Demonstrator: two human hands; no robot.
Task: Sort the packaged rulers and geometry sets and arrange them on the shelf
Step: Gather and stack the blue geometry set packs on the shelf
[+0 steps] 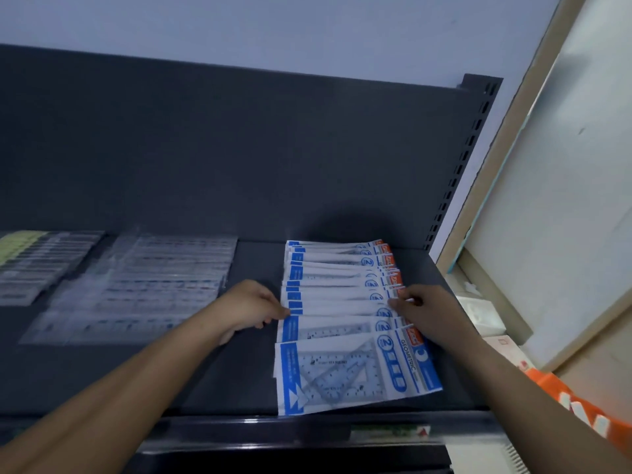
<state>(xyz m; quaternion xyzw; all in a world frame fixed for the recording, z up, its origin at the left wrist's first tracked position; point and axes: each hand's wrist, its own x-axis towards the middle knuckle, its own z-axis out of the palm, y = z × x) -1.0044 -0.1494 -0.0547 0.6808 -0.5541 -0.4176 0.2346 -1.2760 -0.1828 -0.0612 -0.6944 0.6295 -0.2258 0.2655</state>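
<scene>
Head view, the only one. Geometry sets [355,367] lie on the right half of the shelf [239,381] in one overlapping row running from the back panel to the front lip, blue ends left, orange ends right. My left hand [254,307] has curled fingers pinching the blue edge of a pack near mid-row. My right hand [427,313] pinches the orange end at about the same level. Neither hand is open, and both are on the row itself. The rulers [147,285] lie well apart to the left in a clear overlapping spread. A further batch of clear packs [34,265] sits at far left, blurred, type unclear. Judgement: sorting looks done, since kinds are grouped separately. What remains appears to be squaring up the geometry row, whose edges are uneven. No loose stock is visible.
</scene>
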